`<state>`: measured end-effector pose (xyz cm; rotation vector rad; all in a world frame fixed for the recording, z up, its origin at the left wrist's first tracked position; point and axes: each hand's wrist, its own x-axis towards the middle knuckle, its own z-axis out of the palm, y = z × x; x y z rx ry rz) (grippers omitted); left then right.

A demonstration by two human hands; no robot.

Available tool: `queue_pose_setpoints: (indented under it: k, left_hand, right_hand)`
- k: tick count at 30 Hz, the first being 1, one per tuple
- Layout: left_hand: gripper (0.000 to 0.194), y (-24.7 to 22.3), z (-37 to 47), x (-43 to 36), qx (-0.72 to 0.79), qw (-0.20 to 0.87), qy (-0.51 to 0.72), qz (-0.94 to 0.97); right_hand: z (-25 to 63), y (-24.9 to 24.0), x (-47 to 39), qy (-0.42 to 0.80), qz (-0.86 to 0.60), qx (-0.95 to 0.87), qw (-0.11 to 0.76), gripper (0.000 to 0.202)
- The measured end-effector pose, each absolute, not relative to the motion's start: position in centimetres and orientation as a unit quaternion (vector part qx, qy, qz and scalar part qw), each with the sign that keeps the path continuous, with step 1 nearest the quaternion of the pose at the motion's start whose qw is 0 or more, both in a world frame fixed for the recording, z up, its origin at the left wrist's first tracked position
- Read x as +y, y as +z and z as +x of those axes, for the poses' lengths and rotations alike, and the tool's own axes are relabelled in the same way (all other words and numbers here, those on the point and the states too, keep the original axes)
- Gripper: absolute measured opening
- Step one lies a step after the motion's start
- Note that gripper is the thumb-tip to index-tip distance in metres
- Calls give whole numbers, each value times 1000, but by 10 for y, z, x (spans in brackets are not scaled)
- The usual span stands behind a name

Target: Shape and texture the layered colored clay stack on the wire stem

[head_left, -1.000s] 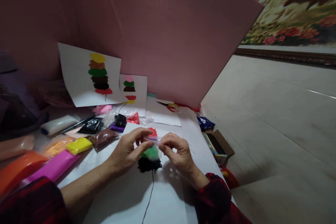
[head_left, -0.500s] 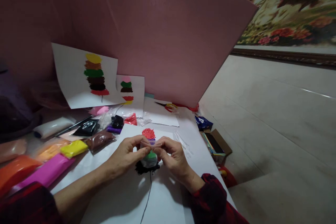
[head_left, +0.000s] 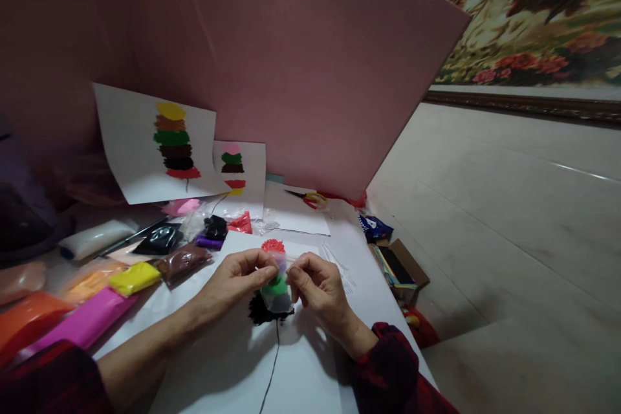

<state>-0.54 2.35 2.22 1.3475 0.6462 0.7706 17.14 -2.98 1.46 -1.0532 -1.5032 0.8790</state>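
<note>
Between my hands hangs a small clear plastic bag [head_left: 279,301] with a lump of green clay [head_left: 278,284] in it. My left hand [head_left: 247,272] pinches the bag's top edge between thumb and fingers. Opposite it, my right hand [head_left: 313,281] is closed with thumb and fingertips together at the bag's right side. Behind the bag, a white sheet of paper [head_left: 218,362] carries a red textured clay patch [head_left: 273,246] at the top, a partly hidden purple patch, and a ragged black clay patch [head_left: 259,312] below. A thin dark line [head_left: 274,362] runs down from the black patch.
Bagged clay lies at the left, including a magenta pack [head_left: 85,323], a yellow pack [head_left: 134,279] and a brown pack [head_left: 182,264]. Two sheets with striped clay pictures [head_left: 114,155] lean on the pink panel [head_left: 291,65]. Scissors [head_left: 310,199] lie behind; plastic forks [head_left: 339,268] at the right.
My fingertips have moved slightly apart at the top of the bag, and more of the bag and green clay now shows. The view has shifted a little.
</note>
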Motion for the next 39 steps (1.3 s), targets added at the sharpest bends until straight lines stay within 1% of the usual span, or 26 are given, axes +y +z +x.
queue_pose_setpoints:
  k: [3,7,12,17,24,34,39]
  left_hand:
    - [27,21,-6,24,294,667,341,594]
    - [27,19,-6,26,282,682,343,581]
    - [27,20,-6,24,271,681,376,567]
    - [28,26,-5,21,287,679,369,566]
    - [28,24,-3,21,286,677,376,565]
    - [25,34,-4,16,298,670,368,571]
    - [26,37,-3,16,312,670,382,554]
  right_hand:
    - [171,13,-29,372,-439,-636,515,22]
    - [171,14,-29,367,-439,-631,524,20]
    - [169,19,-31,368,-438,-646,506,22]
    - [169,19,-30,365,-440,-633,521,17]
    - [169,19,-31,355,-449,-639,513,18]
    - [168,21,-31,342,-449,-651,508,19]
    - [168,18,-30,362,-443,-636,517,17]
